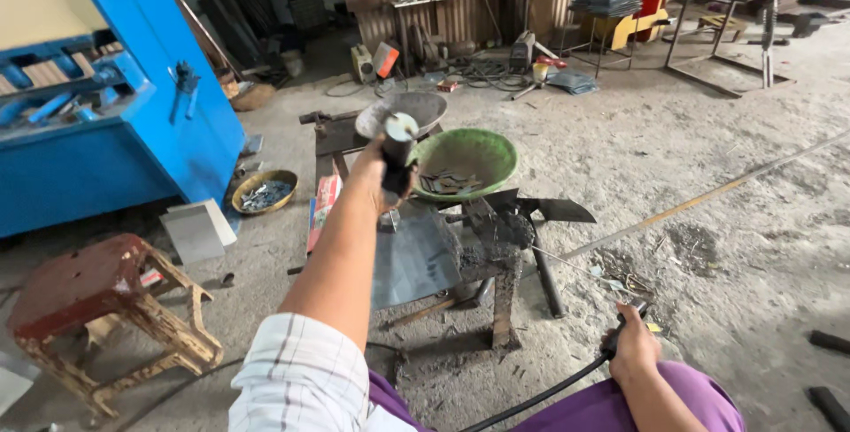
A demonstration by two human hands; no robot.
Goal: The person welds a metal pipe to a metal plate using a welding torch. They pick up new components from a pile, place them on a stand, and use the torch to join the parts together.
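- Head view: left hand (379, 171) raised over the welding stand (478, 246), fingers closed round a short dark cylinder (397, 156) with a pale disc at its top end; cylinder held upright, just left of the green bowl (467, 159).
- Right hand (634, 348) low, to the right of the stand and near the floor, closed on the handle of an electrode holder (627, 326); black cable (540, 389) trails from it toward the lap. Thin rod (575, 266) runs from the holder toward the stand.
- Green bowl on the stand holds small flat metal pieces; a grey metal bowl (416, 111) sits behind it, a brass dish (264, 190) of small parts on the floor to the stand's left.
- Grey metal sheet (413, 259) leans at the stand's front.
- Judgement: keep the cylinder steady and vertical; set it flat on the stand before bringing the rod near.
- Judgement: keep the cable slack off the stand's legs; rod tip away from the left forearm.
- Red stool (97, 299) stands well left of the stand.
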